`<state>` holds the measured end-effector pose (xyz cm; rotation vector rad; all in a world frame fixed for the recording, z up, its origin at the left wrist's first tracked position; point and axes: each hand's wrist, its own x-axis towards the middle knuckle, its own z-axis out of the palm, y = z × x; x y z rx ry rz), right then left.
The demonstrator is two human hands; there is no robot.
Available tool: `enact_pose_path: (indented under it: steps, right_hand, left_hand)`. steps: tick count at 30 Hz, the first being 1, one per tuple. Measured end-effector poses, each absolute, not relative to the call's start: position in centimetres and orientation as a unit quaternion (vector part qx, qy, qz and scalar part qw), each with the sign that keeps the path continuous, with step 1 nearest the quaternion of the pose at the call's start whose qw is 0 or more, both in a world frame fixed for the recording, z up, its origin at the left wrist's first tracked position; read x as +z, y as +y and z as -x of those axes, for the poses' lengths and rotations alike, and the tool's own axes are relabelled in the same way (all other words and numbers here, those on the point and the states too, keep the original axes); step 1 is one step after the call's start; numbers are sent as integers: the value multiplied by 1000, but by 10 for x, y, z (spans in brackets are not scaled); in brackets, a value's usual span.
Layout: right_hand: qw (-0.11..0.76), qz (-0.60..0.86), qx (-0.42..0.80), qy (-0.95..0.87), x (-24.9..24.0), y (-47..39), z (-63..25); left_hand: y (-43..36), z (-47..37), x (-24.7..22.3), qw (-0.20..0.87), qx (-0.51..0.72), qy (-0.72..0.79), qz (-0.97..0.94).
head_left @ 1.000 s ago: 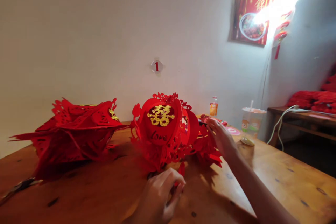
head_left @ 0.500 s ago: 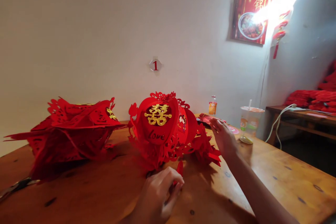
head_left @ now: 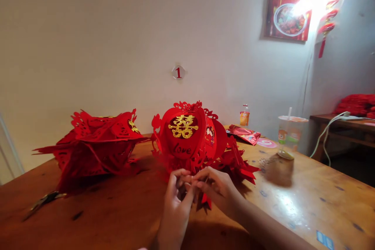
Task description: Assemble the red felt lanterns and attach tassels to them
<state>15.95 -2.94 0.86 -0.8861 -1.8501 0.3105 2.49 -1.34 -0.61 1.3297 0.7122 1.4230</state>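
Now left hand (head_left: 178, 203) and right hand (head_left: 220, 188) met, lower centre, grip unclear; 1 lantern (head_left: 191, 140) looked shaped, fingertip work seemingly left.

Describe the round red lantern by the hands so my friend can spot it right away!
Look at the wooden table, then find the left hand and right hand meeting in front. Just behind them is the round red lantern, its big gold symbol facing you. Unlike the squashed-looking red decoration at left, it shows "Love" in black beneath.
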Motion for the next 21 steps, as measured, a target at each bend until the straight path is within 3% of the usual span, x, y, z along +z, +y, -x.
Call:
enact_pose_path:
  steps: [8,15,21]
  right_hand:
    - [491,356,147,-782,10,-20,-168]
    - [515,357,333,-704,3,-14,-169]
    - [546,365,309,-688,1,-15,-170]
  left_hand:
    - [-9,-25,-5,521,608,315,-510]
    - [-9,-28,0,566,595,330,-465]
    - [-8,-29,1,606,564,337,-448]
